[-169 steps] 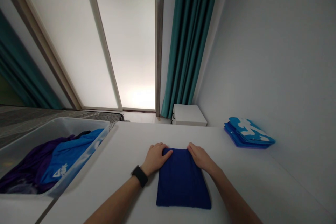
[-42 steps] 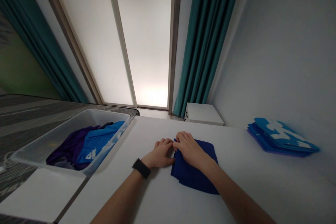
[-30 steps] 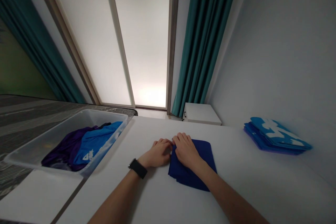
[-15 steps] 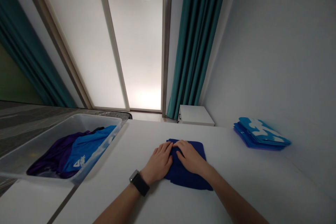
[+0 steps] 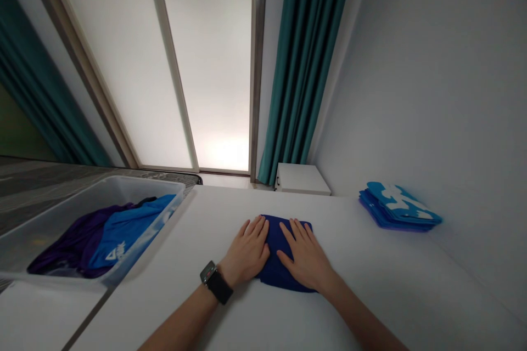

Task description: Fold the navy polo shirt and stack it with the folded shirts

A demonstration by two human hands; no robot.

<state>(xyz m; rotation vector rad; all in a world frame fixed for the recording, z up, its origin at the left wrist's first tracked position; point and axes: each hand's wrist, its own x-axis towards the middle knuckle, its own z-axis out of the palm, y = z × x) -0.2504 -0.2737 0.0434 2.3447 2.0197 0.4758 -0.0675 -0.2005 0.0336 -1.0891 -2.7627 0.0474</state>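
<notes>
A dark blue folded garment [image 5: 276,269] lies flat on the white table [image 5: 177,307] in front of me; its exact kind cannot be made out. My left hand [image 5: 248,249] rests along its left edge, fingers stretched forward and partly on the cloth. On its right side, my right hand [image 5: 305,255] lies flat with fingers spread over the fabric. Both hands press on top without gripping. A dark-banded watch [image 5: 216,282] is on my left wrist.
To the left stands a translucent plastic bin [image 5: 164,225] with purple clothing [image 5: 74,241] and a blue shirt [image 5: 132,230] in it. A stack of folded blue garments [image 5: 401,208] sits at the right by the wall. Beyond the table is a white cabinet [image 5: 302,178].
My right hand has slid from the garment's middle to its right side, and its fingers have spread out. The left hand stays at the left edge. The view has shifted slightly.
</notes>
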